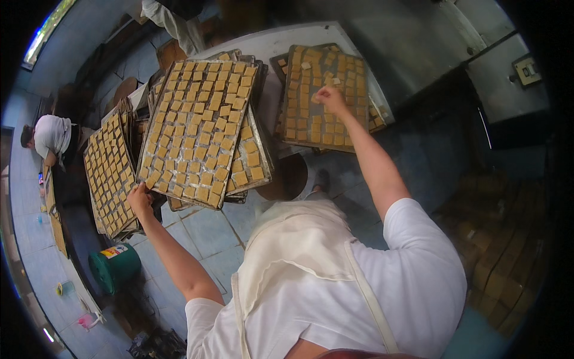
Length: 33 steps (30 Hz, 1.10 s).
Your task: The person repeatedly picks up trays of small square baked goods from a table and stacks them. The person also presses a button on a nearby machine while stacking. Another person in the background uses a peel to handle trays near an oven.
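My left hand point(140, 200) grips the near left corner of a metal baking tray point(220, 207). Rows of square golden-brown biscuits point(196, 119) cover this tray, which lies askew on a stack of similar trays. Over a second biscuit-laden tray point(329, 105) at the right, my right hand point(332, 99) pinches one square biscuit point(315, 98) between its fingertips. Bare dark metal shows between the rows there. Two paler squares, a biscuit point(306, 65) and another beyond my hand, lie on top of the others.
Further left, another stack of filled trays point(110, 170) stands beside a green bucket point(114, 268). Both near stacks rest by a white table point(309, 36). A person point(54, 137) bends over a counter at the far left. A metal cabinet point(506, 80) is at the right.
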Each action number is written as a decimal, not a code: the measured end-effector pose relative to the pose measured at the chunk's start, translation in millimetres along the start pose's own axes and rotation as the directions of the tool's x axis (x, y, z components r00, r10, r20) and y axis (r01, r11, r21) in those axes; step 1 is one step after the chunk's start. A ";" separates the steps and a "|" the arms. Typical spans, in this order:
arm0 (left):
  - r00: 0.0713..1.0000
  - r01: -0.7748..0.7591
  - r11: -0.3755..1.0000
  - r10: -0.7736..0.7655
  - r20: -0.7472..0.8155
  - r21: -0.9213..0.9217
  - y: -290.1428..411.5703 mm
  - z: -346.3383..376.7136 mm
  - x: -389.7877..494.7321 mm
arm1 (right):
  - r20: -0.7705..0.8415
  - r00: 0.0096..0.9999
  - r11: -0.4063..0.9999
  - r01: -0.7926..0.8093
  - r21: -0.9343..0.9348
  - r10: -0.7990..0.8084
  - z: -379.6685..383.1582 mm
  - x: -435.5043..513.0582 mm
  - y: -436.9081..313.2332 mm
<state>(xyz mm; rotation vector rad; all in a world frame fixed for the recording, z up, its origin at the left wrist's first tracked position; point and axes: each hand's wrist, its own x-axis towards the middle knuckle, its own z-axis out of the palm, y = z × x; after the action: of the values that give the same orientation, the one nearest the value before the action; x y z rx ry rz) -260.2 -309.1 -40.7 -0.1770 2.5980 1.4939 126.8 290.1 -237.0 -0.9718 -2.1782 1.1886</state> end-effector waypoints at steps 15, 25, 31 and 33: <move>0.574 0.656 0.476 0.189 0.797 -0.586 49.9 -41.5 -86.4 | -0.211 0.967 0.891 -0.217 -0.399 0.141 -23.0 44.2 -12.7; 0.520 0.661 0.314 0.464 0.718 -0.682 59.9 -38.0 -190.3 | -0.114 0.986 0.992 -0.122 -0.023 0.119 20.7 28.5 -27.5; 0.521 0.647 0.187 0.600 0.607 -0.739 75.9 -25.0 -223.4 | -0.152 0.982 0.991 -0.125 -0.054 0.115 -7.7 -41.4 -45.1; 0.499 0.631 0.186 0.647 0.577 -0.753 109.0 -20.7 -241.7 | -0.092 0.984 0.988 -0.155 0.002 0.155 -57.7 -44.7 -60.3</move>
<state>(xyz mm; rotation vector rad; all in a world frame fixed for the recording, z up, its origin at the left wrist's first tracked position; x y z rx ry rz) -42.4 -264.7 105.4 0.4376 0.3838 2.1715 173.0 263.3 -158.8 -1.1936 -2.0658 1.1829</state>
